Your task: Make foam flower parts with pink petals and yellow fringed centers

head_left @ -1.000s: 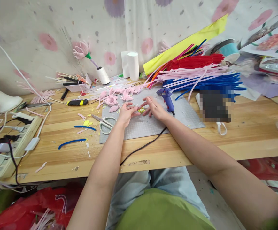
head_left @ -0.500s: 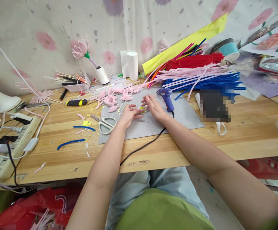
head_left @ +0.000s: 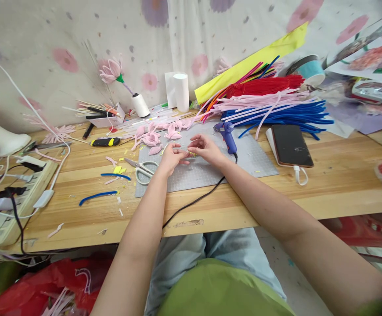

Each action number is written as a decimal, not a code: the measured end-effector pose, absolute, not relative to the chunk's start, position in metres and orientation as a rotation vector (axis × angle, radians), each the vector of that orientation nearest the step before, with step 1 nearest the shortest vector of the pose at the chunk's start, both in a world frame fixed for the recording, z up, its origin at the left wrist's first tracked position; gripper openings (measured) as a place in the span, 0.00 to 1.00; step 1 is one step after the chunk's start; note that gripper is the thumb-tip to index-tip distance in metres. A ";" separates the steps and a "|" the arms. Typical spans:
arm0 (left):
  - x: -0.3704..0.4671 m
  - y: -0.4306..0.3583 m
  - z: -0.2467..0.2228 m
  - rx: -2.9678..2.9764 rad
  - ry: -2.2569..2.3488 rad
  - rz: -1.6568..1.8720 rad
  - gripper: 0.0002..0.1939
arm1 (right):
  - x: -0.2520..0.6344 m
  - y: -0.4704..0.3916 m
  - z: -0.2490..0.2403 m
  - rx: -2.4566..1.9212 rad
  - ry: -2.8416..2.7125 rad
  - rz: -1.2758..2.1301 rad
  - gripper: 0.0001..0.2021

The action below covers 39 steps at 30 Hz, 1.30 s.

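Observation:
Over the grey cutting mat (head_left: pixel 253 160), my left hand (head_left: pixel 173 160) and my right hand (head_left: pixel 207 150) meet at the fingertips. Between them is a small yellow piece (head_left: pixel 192 153), mostly covered by the fingers, so its exact kind is unclear. Both hands are closed on it with thumb and fingers. Scissors with pale handles (head_left: pixel 146 170) lie just left of my left hand, partly behind the wrist. Pink fuzzy petals (head_left: pixel 153 138) are heaped beyond my left hand. A purple hot glue gun (head_left: pixel 226 136) rests on the mat beyond my right wrist.
Bundles of blue pipe cleaners (head_left: pixel 276 115) and red ones (head_left: pixel 266 85) lie at the back right. A phone (head_left: pixel 292 145) is at the right. A cutter knife (head_left: pixel 104 141), blue pipe cleaner pieces (head_left: pixel 97 196) and a power strip (head_left: pixel 23 206) are at the left. A black cord (head_left: pixel 196 201) crosses the front edge.
My right hand has come slightly left and its fingers have closed in on the yellow piece, which now shows less. The view has shifted a little.

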<state>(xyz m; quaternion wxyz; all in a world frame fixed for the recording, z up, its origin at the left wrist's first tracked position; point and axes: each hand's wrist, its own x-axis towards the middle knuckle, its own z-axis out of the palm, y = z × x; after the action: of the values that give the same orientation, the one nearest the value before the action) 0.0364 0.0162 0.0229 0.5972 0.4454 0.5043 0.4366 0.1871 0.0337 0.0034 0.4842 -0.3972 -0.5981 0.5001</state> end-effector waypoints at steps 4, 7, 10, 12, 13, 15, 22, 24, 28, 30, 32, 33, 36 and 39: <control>0.036 0.015 0.024 1.064 1.155 0.981 0.24 | 0.181 0.032 0.005 -0.997 -1.407 1.253 0.19; 0.033 0.015 0.028 1.011 1.091 0.992 0.25 | 0.181 0.033 0.006 -1.054 -1.334 1.154 0.19; 0.032 0.016 0.032 0.885 1.048 1.001 0.18 | 0.182 0.034 0.007 -1.100 -1.243 1.066 0.19; 0.034 0.017 0.034 0.779 1.031 0.991 0.11 | 0.182 0.034 0.006 -1.110 -1.181 1.048 0.19; 0.036 0.016 0.034 0.728 1.022 0.980 0.08 | 0.182 0.034 0.006 -1.110 -1.152 1.045 0.19; 0.043 0.015 0.034 0.651 1.007 0.961 0.09 | 0.182 0.035 0.005 -1.112 -1.116 1.045 0.19; 0.062 0.008 0.031 0.629 1.045 1.081 0.06 | 0.181 0.035 0.003 -1.131 -1.127 1.046 0.19; 0.065 0.007 0.030 0.608 1.066 1.117 0.02 | 0.180 0.034 0.003 -1.132 -1.118 1.037 0.19; 0.067 0.008 0.029 0.575 1.095 1.176 0.02 | 0.178 0.032 0.004 -1.134 -1.127 1.013 0.19; 0.068 0.008 0.028 0.579 1.114 1.191 0.02 | 0.177 0.032 0.004 -1.143 -1.145 1.002 0.19; 0.068 0.008 0.028 0.608 1.128 1.201 0.02 | 0.177 0.032 0.003 -1.145 -1.152 0.996 0.20; 0.068 0.008 0.028 0.634 1.138 1.210 0.03 | 0.177 0.033 0.003 -1.140 -1.151 0.994 0.20; 0.066 0.008 0.026 0.747 1.191 1.254 0.03 | 0.180 0.034 0.001 -1.123 -1.152 0.988 0.20; 0.062 0.011 0.023 0.850 1.241 1.285 0.02 | 0.183 0.035 0.001 -1.105 -1.184 1.042 0.19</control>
<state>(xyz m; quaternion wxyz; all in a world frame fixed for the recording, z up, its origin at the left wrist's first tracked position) 0.0623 0.0108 0.0227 0.5493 0.3591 0.5241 0.5428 0.1829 0.0351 0.0005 0.5712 -0.4711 -0.5046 0.4441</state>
